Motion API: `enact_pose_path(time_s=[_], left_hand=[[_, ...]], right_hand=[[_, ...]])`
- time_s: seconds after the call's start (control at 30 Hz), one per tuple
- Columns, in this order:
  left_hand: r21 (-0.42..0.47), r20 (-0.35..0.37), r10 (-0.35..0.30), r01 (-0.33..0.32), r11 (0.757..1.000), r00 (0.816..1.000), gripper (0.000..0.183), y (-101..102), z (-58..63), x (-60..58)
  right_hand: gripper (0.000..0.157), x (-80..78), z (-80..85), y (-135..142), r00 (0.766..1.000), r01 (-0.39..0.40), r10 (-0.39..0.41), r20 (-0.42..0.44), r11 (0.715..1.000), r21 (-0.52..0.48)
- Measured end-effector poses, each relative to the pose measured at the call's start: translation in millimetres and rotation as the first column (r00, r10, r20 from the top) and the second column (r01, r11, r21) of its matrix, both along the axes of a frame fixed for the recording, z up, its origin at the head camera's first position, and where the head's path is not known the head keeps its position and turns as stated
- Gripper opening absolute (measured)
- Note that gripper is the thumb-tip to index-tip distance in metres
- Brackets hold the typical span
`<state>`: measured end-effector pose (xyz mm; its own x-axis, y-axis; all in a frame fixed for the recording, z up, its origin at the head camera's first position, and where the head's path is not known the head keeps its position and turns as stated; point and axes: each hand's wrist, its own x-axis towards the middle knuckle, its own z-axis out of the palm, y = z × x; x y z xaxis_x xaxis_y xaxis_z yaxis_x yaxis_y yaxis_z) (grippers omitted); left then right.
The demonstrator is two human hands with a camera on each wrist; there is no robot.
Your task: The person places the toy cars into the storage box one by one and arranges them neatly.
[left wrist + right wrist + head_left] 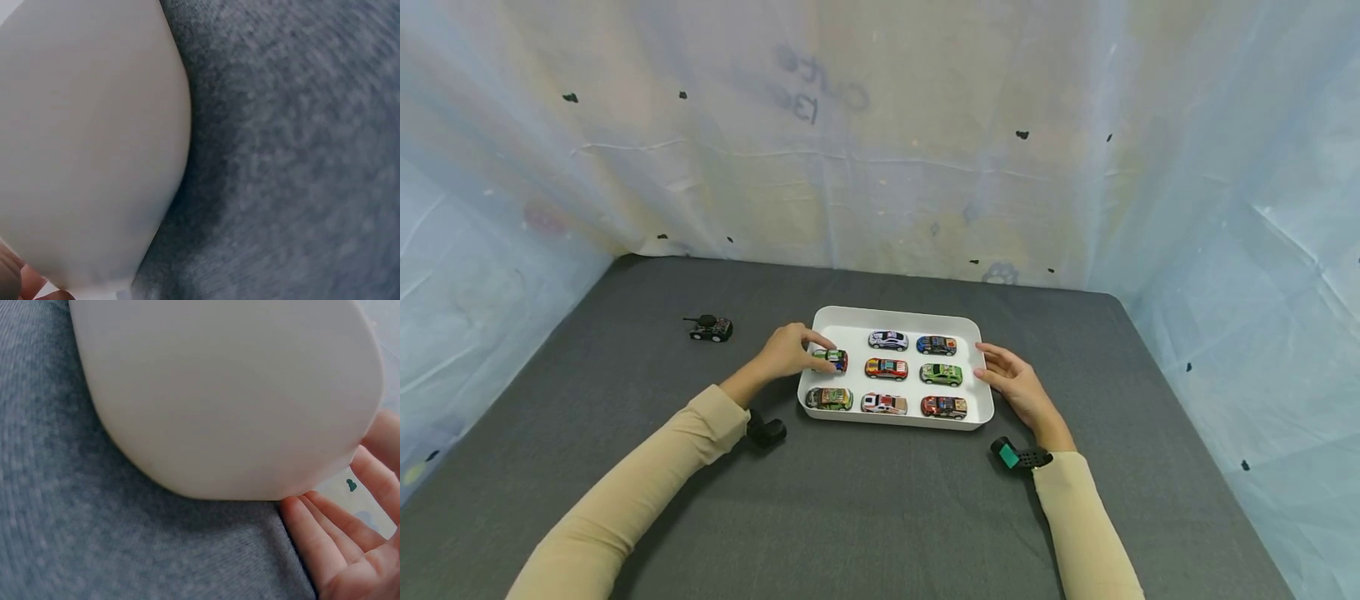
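A white tray (895,422) lies on the table with several small toy cars in rows. My left hand (788,350) reaches over the tray's left rim, thumb and fingers pinching a green and purple toy car (839,360) in the left column. A green and orange toy car (829,399) sits just in front of it, and a red and yellow toy car (886,369) to its right. On the opposite end, my right hand (1011,379) holds the tray's right rim. In the right wrist view its fingertips (292,505) touch the tray's outer wall (219,425).
A small black toy tank (711,328) stands on the grey table (880,508) left of the tray, its barrel facing left. Pale sheeting (895,192) hangs behind the table and along both sides.
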<state>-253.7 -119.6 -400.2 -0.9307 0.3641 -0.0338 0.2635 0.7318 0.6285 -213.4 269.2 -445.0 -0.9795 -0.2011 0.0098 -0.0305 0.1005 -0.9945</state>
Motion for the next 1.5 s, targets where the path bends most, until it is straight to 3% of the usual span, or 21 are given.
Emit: enact_pose_path(time_s=[0.2,0.5,0.93,1.17,1.5], left_hand=[[-0.012,0.024,-0.001,0.001,1.0,1.0,0.04,1,-4.2,-1.0],[-0.033,0.042,-0.004,0.005,0.999,0.999,0.04,0,-7.0,-3.2],[0.026,0.01,-0.012,0.011,1.0,1.0,0.041,-5,-4.8,-3.0],[0.101,-0.049,0.0,0.004,0.995,0.999,0.039,-14,3.6,-3.0],[0.134,-0.038,0.056,-0.051,0.99,0.998,0.041,-33,19.3,1.1]], right_hand=[[0.067,0.2,3.3,-1,0.999,0.014,-0.016,0.034,0.999,0.033],[0.06,-0.5,6.1,-3,0.997,0.025,-0.029,0.074,0.998,0.051],[0.063,-2.0,2.2,-2,0.998,0.024,-0.028,0.064,0.998,0.062],[0.063,-2.9,2.1,-2,0.996,0.028,-0.034,0.077,0.997,0.069],[0.062,-3.2,2.0,-1,0.995,0.036,-0.042,0.086,0.997,0.074]])
